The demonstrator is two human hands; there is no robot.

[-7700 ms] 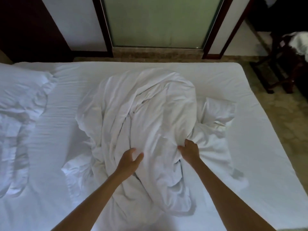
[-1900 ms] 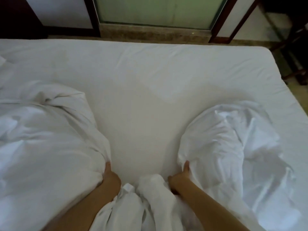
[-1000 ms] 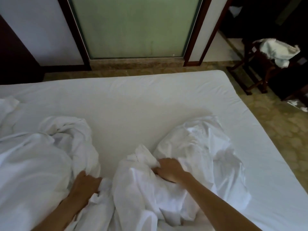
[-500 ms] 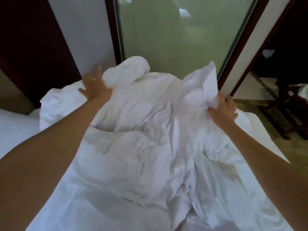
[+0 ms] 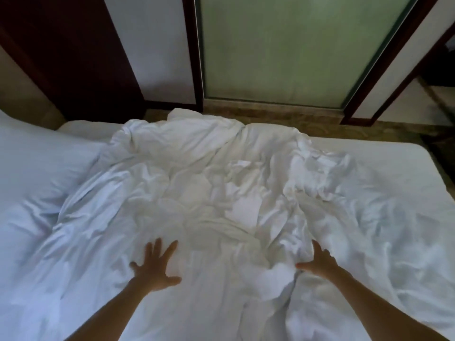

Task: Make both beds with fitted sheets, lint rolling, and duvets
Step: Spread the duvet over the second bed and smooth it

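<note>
Dim bedroom: a white bed (image 5: 398, 161) in front of a frosted glass door (image 5: 283, 45), with a crumpled duvet (image 5: 209, 193) spread across it.
The left hand (image 5: 154, 267) lies flat on the duvet, fingers splayed; the right hand (image 5: 317, 264), also unclenched, touches a raised fold. The bunched bulk lies straight ahead, between both hands and equally near each.

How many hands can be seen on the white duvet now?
2. The left hand lies with spread fingers on the duvet, near the front middle; the right hand is further right, beside a bunched fold. None seems hidden.
</note>
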